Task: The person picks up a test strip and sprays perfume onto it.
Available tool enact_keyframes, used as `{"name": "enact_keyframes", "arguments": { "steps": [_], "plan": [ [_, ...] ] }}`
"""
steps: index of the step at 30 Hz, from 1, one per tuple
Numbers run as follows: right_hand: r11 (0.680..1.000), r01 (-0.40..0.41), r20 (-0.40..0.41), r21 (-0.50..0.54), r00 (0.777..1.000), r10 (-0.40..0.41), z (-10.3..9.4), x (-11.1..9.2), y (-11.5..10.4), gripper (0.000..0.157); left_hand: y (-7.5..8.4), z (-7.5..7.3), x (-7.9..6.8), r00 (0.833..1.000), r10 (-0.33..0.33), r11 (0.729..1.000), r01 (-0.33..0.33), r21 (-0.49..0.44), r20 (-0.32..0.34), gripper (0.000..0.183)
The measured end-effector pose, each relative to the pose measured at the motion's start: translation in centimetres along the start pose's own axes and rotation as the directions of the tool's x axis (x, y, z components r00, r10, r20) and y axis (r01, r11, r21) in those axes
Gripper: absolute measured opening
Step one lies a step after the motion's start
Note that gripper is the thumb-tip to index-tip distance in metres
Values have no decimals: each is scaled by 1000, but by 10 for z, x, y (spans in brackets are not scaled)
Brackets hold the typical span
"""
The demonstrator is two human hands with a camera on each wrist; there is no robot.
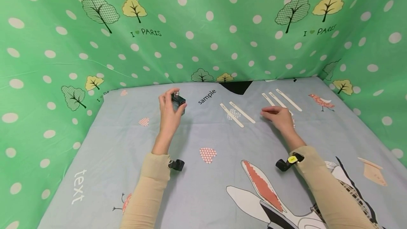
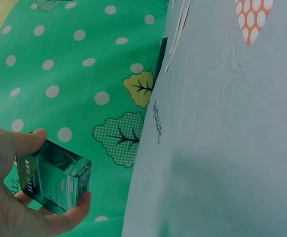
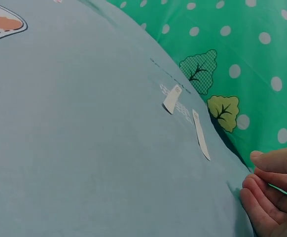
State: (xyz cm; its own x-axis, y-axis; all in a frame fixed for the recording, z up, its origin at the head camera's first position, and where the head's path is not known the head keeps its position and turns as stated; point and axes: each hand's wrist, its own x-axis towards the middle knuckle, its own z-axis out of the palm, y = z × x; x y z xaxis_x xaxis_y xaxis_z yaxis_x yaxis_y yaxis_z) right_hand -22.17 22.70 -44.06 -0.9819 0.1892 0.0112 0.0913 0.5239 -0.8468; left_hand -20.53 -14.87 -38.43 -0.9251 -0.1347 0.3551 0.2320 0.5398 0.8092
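Note:
In the head view my left hand (image 1: 170, 110) grips a dark teal glass perfume bottle (image 1: 180, 102) above the bed-like cloth, left of the printed word "sample". The left wrist view shows the bottle (image 2: 54, 175) tilted, with a "SEXY MAN" label and fingers around its edges. My right hand (image 1: 278, 117) hovers with loosely bent fingers and nothing visible in them. Left of it lie two thin white strips, the nearer one (image 1: 232, 115) beside the farther one (image 1: 242, 112). Just beyond it lie three more strips, the rightmost strip (image 1: 288, 100) uncovered and another partly hidden by the hand.
A grey-blue printed cloth (image 1: 190, 186) covers the work surface. Green polka-dot fabric (image 1: 178, 41) hangs as a wall behind it and along both sides. Small black cameras sit on both wrists, the left camera (image 1: 176, 165) and the right camera (image 1: 284, 165).

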Motion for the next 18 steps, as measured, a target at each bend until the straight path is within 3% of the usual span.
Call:
{"name": "enact_keyframes", "arguments": {
  "steps": [18],
  "plan": [
    [999,40,43,3,998,-40,10,-3,-3,29,1,1,0,1000,-2,1000,2,2,6,53]
  ]
}}
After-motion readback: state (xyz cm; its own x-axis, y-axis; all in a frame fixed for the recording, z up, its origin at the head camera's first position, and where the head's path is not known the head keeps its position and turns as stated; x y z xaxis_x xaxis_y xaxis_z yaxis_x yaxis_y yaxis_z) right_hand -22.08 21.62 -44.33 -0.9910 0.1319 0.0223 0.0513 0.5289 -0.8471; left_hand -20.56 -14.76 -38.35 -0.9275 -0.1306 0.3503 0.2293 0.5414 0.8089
